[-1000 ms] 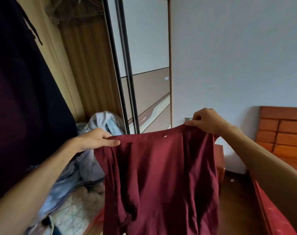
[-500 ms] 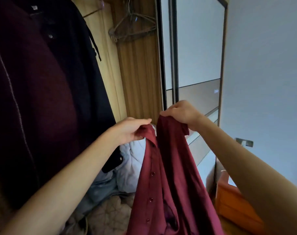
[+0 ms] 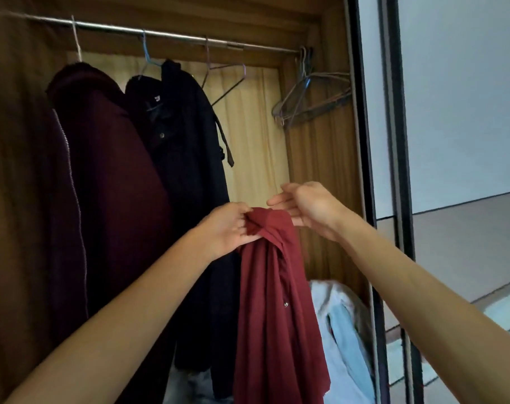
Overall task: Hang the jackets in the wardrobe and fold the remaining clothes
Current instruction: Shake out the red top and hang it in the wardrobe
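Left hand [image 3: 227, 228] grips the bunched shirt [image 3: 274, 301] before the wardrobe rail [image 3: 172, 35], right hand [image 3: 309, 208] loose, fingers spread — hanging step, likely; next, fetch a hanger [image 3: 312, 97].

A home bedroom is indicated by an open wardrobe [image 3: 321, 170]: below its metal rail [image 3: 160, 32], 2 dark jackets [image 3: 137, 185] and empty wire hangers [image 3: 312, 97] are hung.

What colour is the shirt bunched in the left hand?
Dark red, plain, no pattern: the buttoned cotton shirt shows best in the head view.
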